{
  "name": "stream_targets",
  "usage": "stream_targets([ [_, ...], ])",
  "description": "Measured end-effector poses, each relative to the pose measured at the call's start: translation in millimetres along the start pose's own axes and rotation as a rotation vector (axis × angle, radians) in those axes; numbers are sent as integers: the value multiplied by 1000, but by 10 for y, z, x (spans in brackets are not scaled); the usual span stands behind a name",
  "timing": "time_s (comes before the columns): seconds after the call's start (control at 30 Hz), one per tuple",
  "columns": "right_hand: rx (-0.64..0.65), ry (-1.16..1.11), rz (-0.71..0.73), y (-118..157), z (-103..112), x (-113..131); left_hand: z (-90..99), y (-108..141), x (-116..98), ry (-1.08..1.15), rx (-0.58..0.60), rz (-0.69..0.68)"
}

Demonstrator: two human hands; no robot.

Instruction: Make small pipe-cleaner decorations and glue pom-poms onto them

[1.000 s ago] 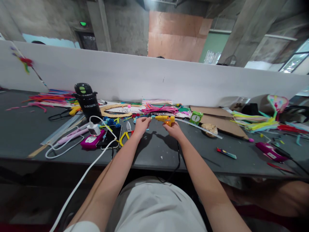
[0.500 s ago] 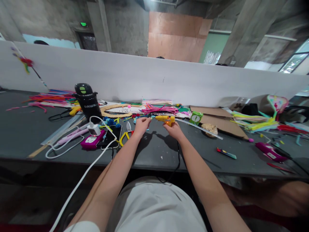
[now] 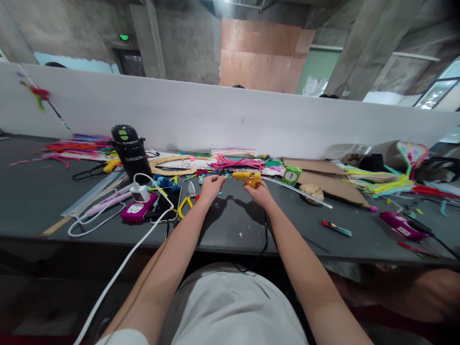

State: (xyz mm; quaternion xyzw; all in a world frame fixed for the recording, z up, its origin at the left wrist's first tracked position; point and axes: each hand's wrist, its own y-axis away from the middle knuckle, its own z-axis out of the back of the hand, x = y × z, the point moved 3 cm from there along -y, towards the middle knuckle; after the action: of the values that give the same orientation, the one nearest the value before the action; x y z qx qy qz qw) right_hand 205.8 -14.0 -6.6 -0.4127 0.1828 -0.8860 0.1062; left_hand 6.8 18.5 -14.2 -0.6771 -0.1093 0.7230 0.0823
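Observation:
A yellow hot glue gun (image 3: 247,178) with a small lit orange light is gripped in my right hand (image 3: 258,192), its nozzle pointing left. Close to that nozzle, my left hand (image 3: 211,188) is closed in a pinch. A small bluish piece shows at its fingertips, too small to name. From the glue gun a black cord (image 3: 266,235) hangs down over the table's front edge. Yellow-handled pliers or cutters (image 3: 186,203) lie just left of my left hand. Behind both hands is a bundle of pink pipe cleaners (image 3: 239,163).
On the left stand a black bottle (image 3: 132,158), a magenta power socket (image 3: 133,211) and a white cable (image 3: 122,273) crossing the front edge. To the right lie a green box (image 3: 292,175), cardboard (image 3: 341,187), a utility knife (image 3: 337,228) and another magenta socket (image 3: 402,226). A white partition (image 3: 179,115) closes the back.
Almost nothing differs. Both hands and the glue gun keep nearly the same place, with the nozzle still close to my left fingertips.

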Motion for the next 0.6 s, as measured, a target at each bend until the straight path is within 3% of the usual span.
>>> stream_targets([
  [0.27,-81,28,-74,-45,35,-114,16,4,-40,22,-25,-4],
  [0.43,-156,178,-156,-102,60,-351,26,-8,-59,90,-47,-14],
  [0.6,-43,256,-155,-142,-8,-545,55,-34,-46,152,-63,-3],
])
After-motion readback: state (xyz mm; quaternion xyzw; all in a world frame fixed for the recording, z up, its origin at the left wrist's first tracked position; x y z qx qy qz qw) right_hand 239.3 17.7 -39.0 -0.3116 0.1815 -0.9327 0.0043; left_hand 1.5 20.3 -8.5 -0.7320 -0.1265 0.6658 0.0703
